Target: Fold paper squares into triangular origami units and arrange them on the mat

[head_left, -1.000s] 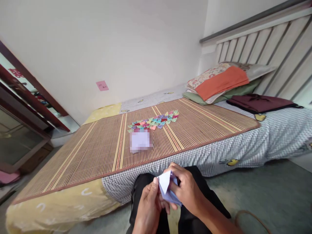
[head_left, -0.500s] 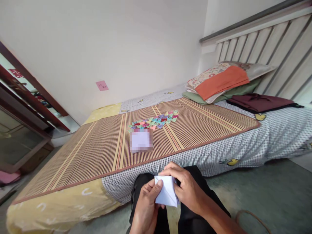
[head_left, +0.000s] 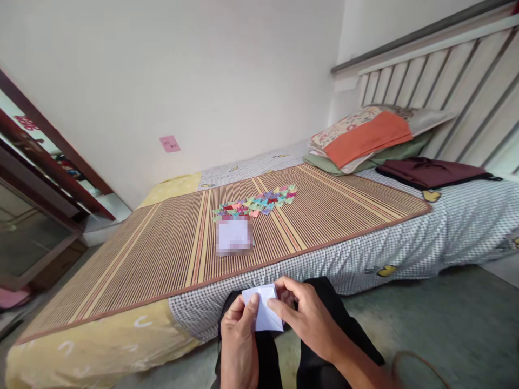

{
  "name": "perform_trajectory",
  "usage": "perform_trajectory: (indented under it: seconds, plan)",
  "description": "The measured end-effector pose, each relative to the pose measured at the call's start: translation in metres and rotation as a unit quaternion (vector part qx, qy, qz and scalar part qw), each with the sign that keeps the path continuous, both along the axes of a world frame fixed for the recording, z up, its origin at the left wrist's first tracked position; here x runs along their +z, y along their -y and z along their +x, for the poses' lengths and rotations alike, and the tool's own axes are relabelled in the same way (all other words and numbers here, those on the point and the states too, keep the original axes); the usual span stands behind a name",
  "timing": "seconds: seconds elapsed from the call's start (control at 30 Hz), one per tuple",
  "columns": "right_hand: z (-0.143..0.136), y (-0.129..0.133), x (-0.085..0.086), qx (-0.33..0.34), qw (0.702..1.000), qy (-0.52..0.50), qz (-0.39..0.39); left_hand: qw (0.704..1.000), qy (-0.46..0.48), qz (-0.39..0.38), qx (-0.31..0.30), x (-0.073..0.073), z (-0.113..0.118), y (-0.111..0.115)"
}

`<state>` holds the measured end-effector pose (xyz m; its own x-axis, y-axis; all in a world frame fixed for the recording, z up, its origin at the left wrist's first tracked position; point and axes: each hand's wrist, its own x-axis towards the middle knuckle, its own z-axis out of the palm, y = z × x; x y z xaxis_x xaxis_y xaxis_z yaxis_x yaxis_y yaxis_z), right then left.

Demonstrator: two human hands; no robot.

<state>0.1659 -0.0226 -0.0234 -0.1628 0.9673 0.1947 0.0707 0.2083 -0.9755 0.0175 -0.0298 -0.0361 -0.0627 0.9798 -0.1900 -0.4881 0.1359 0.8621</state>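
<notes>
- Both hands pinch one small folded sheet of pale lilac-white paper (head_left: 263,309) between them, just in front of the near edge of the striped bamboo bed mat (head_left: 162,243) and above the person's dark trouser legs (head_left: 320,302).
- Left hand (head_left: 239,346) is closed on the paper's left edge, its thumb pressed flat on the face.
- Right hand (head_left: 310,321) grips the right edge, thumb on the front, the other fingers curled behind the sheet.
- Paper shows a creased, roughly square face with a pointed lower right corner and folds running to its top edge.
- On the mat, straight beyond the hands, lies a blurred pale square patch (head_left: 234,235).
- Just behind that patch, farther up the mat, sits a row of small multicoloured folded paper pieces (head_left: 259,202).
</notes>
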Motion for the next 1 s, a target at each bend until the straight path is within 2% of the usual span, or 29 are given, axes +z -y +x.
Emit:
perform_trajectory:
  seconds: [0.27, 0.43, 0.5, 0.63, 0.7, 0.83, 1.0]
  plan:
    - [-0.0001, 0.0004, 0.0054, -0.040, 0.999, 0.010, 0.029, 0.994, -0.096, 0.046, -0.012, -0.0026, 0.0073, 0.0061]
    - [0.0041, 0.0003, 0.0037, -0.073, 0.997, 0.019, 0.036, 0.990, -0.100, 0.066, -0.069, 0.0005, 0.0066, 0.0081]
    - [0.0052, 0.0005, 0.0041, -0.075, 0.996, 0.021, 0.038, 0.992, -0.090, 0.069, -0.059, 0.0018, 0.0062, 0.0085]
    - [0.0052, 0.0017, 0.0049, -0.051, 0.996, 0.035, 0.059, 0.995, -0.082, 0.059, 0.002, 0.0014, 0.0026, 0.0071]
    - [0.0047, 0.0023, 0.0032, -0.072, 0.992, 0.046, 0.093, 0.995, -0.081, 0.052, 0.018, 0.0008, 0.0003, 0.0064]
    - [0.0045, 0.0025, -0.0007, -0.142, 0.962, 0.066, 0.225, 0.996, -0.069, 0.045, 0.025, 0.0008, -0.0012, 0.0066]
    - [0.0056, 0.0015, 0.0017, -0.137, 0.941, 0.088, 0.297, 0.995, -0.082, 0.051, 0.035, -0.0005, 0.0006, 0.0074]
